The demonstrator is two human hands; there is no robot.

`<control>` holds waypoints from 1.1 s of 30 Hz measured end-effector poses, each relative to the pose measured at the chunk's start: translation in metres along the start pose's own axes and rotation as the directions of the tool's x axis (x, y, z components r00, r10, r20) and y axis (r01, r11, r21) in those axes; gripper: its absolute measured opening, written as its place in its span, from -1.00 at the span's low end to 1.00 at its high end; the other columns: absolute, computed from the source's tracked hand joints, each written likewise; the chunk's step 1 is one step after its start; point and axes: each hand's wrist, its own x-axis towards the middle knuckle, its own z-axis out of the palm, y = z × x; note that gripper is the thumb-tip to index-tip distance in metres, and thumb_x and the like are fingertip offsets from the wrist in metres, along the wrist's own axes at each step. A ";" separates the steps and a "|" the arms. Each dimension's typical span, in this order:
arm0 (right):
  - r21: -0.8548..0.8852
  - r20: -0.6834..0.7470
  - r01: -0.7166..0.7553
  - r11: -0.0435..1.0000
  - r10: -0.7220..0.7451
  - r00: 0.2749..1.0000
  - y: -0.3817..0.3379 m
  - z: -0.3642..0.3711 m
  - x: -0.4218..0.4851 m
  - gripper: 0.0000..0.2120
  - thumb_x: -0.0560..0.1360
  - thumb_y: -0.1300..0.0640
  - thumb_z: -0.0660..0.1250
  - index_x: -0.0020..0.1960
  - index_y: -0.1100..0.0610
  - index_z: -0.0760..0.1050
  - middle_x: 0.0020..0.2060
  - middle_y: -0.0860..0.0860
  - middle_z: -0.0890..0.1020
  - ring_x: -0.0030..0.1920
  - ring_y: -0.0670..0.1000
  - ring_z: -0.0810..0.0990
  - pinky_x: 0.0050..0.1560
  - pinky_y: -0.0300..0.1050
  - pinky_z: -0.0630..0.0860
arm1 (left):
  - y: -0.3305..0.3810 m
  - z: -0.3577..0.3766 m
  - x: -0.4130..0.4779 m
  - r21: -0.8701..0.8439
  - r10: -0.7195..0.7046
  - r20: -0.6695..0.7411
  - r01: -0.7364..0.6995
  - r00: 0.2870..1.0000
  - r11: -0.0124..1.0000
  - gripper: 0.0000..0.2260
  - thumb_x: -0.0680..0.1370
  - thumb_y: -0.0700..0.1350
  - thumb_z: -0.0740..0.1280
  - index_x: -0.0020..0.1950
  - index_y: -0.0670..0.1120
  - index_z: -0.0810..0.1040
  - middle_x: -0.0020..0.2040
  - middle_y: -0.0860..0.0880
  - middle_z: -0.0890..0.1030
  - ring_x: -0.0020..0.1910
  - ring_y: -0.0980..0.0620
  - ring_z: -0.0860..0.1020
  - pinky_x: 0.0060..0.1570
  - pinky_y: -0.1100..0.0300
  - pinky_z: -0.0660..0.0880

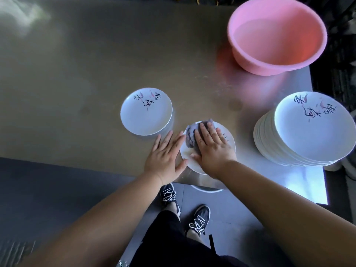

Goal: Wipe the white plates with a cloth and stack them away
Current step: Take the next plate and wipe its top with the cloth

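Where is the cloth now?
In the head view the grey cloth lies on the plate at the near edge of the table, under the right hand, left of the plate stack.

Cloth (192, 139) on near plate (230, 145) at table (77, 74) edge; single plate (146, 112) behind-left; plate stack (312, 135) right; basin (250, 61) behind stack.

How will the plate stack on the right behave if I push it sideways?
Probably heavy: the stack holds many plates, so it should resist a light push. It is skewed, upper plates shifted from the lower ones, so a shove high up may slide them off. It sits near the table edge; glossy plates likely break if they fall.
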 end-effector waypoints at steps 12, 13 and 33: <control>-0.065 0.043 0.116 0.991 -0.113 0.993 0.007 0.007 -0.027 0.04 0.51 -0.53 -0.20 0.67 0.24 0.05 0.67 0.25 0.05 0.67 0.30 0.04 0.65 0.23 0.04 | 0.000 -0.001 0.001 -0.007 0.003 -0.028 -0.003 1.000 1.000 -0.28 0.63 0.27 0.15 0.72 -0.01 0.10 0.70 0.07 0.18 0.70 -0.09 0.06 0.60 -0.24 0.10; -0.065 0.049 0.048 0.997 -0.045 0.998 0.008 0.001 -0.017 0.04 0.46 -0.54 -0.29 0.66 0.20 -0.19 0.68 0.20 -0.14 0.68 0.27 -0.13 0.67 0.21 -0.11 | 0.000 -0.001 0.000 -0.005 0.001 -0.021 -0.001 1.000 1.000 -0.27 0.63 0.28 0.15 0.72 -0.01 0.09 0.70 0.07 0.17 0.70 -0.08 0.05 0.61 -0.24 0.09; -0.026 0.128 0.228 0.973 -0.223 0.966 0.011 0.012 -0.067 -0.05 0.58 -0.52 -0.24 0.66 0.15 0.19 0.64 0.22 0.20 0.65 0.32 0.06 0.61 0.25 0.07 | 0.001 -0.001 0.001 -0.036 -0.016 -0.053 0.014 0.998 0.999 -0.29 0.61 0.25 0.18 0.70 -0.01 0.16 0.71 0.09 0.13 0.70 -0.06 0.07 0.62 -0.21 0.08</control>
